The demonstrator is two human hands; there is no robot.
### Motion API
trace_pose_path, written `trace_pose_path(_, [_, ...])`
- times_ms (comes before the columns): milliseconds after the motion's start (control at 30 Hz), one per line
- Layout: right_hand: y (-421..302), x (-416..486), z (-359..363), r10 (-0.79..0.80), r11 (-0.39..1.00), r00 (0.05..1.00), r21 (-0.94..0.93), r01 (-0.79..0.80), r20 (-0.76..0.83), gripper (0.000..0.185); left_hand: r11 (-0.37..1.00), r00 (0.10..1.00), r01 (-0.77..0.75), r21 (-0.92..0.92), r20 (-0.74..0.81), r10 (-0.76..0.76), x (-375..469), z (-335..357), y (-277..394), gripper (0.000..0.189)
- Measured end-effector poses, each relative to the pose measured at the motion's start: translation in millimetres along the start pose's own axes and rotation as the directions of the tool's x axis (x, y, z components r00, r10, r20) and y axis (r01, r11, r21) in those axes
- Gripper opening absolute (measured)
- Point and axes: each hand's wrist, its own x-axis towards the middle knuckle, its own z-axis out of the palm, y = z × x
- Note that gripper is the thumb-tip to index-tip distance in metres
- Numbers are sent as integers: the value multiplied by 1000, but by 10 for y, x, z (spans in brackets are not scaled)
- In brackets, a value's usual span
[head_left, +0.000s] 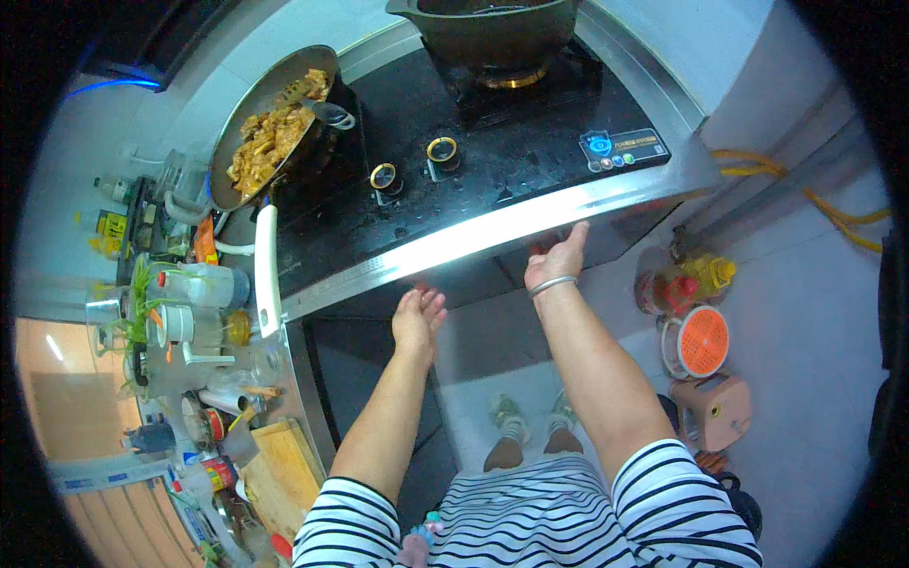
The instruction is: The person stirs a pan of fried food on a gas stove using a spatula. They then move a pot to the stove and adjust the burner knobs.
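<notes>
My left hand (417, 321) is in front of the dark cabinet below the cooktop, fingers slightly spread and nothing visible in it. Farther right, my right hand (558, 264) is just under the steel front edge (490, 231) of the counter, thumb up near it. Its fingers are partly hidden, so I cannot tell whether they grip anything. A silver bangle (554, 285) circles that wrist. Above both hands lies a black glass gas cooktop (497, 167) with two knobs. A frying pan (227, 135) on its left holds cooked meat pieces (266, 153) and a slotted spatula (327, 112).
A dark pot (497, 35) sits over the lit right burner. The pan's white handle (267, 270) juts over the left counter, beside crowded bottles, jars and a wooden cutting board (280, 476). Oil bottles (706, 275), an orange-topped stool (703, 341) and a pink stool (714, 412) stand on the floor at right.
</notes>
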Motion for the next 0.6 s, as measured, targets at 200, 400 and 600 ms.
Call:
trace_pose_path(200, [8, 33, -170, 180, 983, 983, 35, -179, -28, 47, 989, 997, -66, 131, 54, 59, -399, -188, -110, 28])
trace_pose_path(400, [-447, -171, -1237, 70, 893, 998, -444, -66, -8, 26, 840, 881, -425, 338, 367, 298, -617, -129, 65, 22])
trace_pose_path(600, [-1633, -375, -2271, -278, 285, 945, -924, 255, 174, 21, 396, 639, -769, 502, 627, 447, -683, -33, 498, 19])
